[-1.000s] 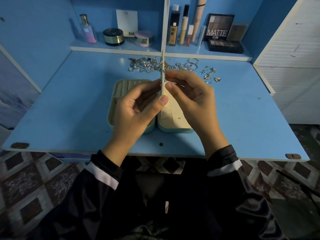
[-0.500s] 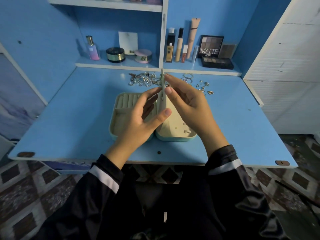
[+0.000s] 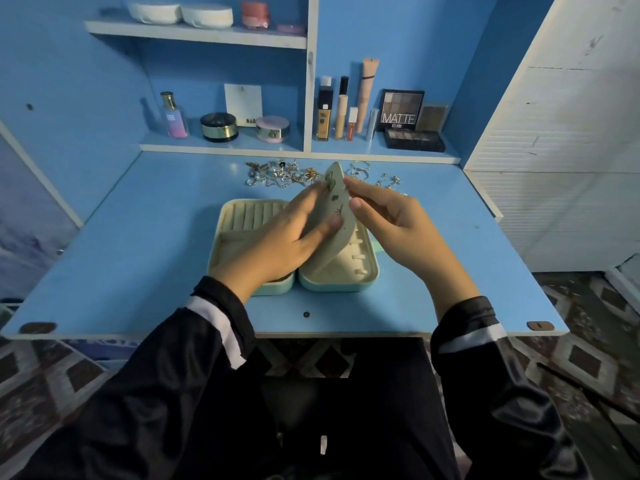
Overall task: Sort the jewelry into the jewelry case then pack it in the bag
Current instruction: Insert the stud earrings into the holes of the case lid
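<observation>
the jewelry case (image 3: 337,287) lies open and flat near the front middle of the blue desk (image 3: 138,258), teal outside and cream inside. i see ring rolls at the back of its left half, and a row of small tabs in its right half. between the halves the grey-green earring panel (image 3: 341,237) is raised, with a few small earrings (image 3: 335,198) pinned on the face turned toward me. the left hand (image 3: 277,244) lies against that face, fingers fairly straight along the panel's left edge and the thumb pressed flat on it lower down. the right hand (image 3: 391,230) pinches the panel's upper right edge between index finger and thumb, the other fingers curled behind. whether they touch the panel i cannot tell. the loose jewelry (image 3: 284,174) sits in a tangled heap at the back of the desk just behind the case, with a few more pieces scattered to its right. none of the bag shows here. behind the heap, a low shelf (image 3: 225,147) carries a perfume bottle (image 3: 175,116), two round jars, upright makeup tubes and a matte palette (image 3: 401,110).
</observation>
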Demonstrator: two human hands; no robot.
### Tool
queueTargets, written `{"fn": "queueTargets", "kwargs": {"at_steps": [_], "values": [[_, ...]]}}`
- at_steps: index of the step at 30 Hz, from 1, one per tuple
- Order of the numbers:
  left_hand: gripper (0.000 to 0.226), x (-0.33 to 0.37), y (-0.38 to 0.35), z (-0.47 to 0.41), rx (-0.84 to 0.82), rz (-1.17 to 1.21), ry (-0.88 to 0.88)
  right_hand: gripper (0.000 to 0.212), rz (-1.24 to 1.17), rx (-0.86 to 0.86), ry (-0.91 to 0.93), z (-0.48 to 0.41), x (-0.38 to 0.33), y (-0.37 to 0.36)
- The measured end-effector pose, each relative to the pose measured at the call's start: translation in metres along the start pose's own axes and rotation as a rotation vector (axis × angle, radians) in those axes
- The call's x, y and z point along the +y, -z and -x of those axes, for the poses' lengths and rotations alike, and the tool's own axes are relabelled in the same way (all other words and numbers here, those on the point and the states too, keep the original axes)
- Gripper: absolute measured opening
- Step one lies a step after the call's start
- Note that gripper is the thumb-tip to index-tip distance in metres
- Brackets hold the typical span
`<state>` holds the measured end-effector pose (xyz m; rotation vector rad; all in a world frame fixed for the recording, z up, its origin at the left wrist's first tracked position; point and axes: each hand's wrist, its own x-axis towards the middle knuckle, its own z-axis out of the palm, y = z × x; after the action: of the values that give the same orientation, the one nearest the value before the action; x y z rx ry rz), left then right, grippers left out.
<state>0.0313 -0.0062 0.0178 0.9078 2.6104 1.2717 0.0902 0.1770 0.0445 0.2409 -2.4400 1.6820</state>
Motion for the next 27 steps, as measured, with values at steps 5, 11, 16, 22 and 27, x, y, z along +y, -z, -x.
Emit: {"fn": "queueTargets", "kwargs": {"at_steps": [5, 11, 16, 22, 27], "values": [[0.081, -0.006, -0.011, -0.006, -0.075, -0.101, -0.003, 0.040, -0.047, 0.011, -0.058, 0.009, 0.021, 0.010], [0.081, -0.009, -0.017, -0.009, -0.129, -0.349, -0.046, 0.033, -0.024, 0.077, -0.118, 0.021, 0.044, 0.008], [0.080, -0.007, -0.017, -0.011, -0.200, -0.528, -0.034, 0.041, 0.060, 0.118, -0.167, 0.027, 0.062, 0.004], [0.080, -0.002, -0.017, -0.011, -0.259, -0.600, -0.008, 0.040, 0.248, 0.116, -0.146, 0.031, 0.069, 0.001], [0.075, 0.001, -0.014, -0.012, -0.295, -0.654, -0.017, 0.040, 0.412, 0.082, -0.077, 0.029, 0.063, 0.003]]}}
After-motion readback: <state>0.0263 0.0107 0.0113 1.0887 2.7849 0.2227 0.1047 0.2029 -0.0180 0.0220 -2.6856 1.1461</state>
